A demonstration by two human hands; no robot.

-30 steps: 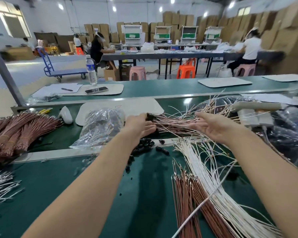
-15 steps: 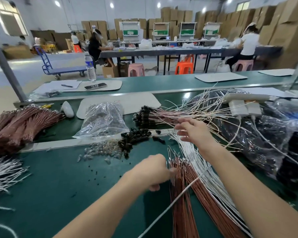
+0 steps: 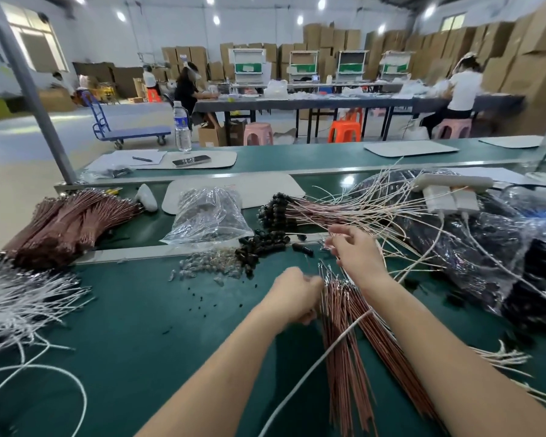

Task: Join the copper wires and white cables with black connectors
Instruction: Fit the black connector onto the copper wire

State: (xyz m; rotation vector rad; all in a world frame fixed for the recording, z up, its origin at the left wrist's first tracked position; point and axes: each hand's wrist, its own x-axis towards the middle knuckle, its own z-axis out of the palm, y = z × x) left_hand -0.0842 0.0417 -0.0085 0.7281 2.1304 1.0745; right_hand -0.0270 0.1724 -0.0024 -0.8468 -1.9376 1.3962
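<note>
A fan of copper wires [image 3: 353, 357] lies on the green bench in front of me. My left hand [image 3: 293, 294] is curled at the bundle's left edge and pinches copper wire near the tips. My right hand [image 3: 356, 253] reaches just beyond, its fingers curled down and pinching the far ends of the white cables, which my right arm mostly hides. One white cable [image 3: 312, 370] crosses the copper wires diagonally. Loose black connectors [image 3: 259, 244] are heaped left of my right hand. Joined wires with black connectors [image 3: 328, 212] are piled behind.
A clear plastic bag [image 3: 208, 216] and small clear parts [image 3: 202, 266] lie to the left of the connectors. At the far left are a copper bundle [image 3: 70, 219] and white cables [image 3: 22, 304]. A white power strip [image 3: 451, 184] rests on black bags at the right.
Both hands drew back from the joined pile behind. My left hand came down to the copper wire tips and closed; my right hand curled over the white cable ends.
</note>
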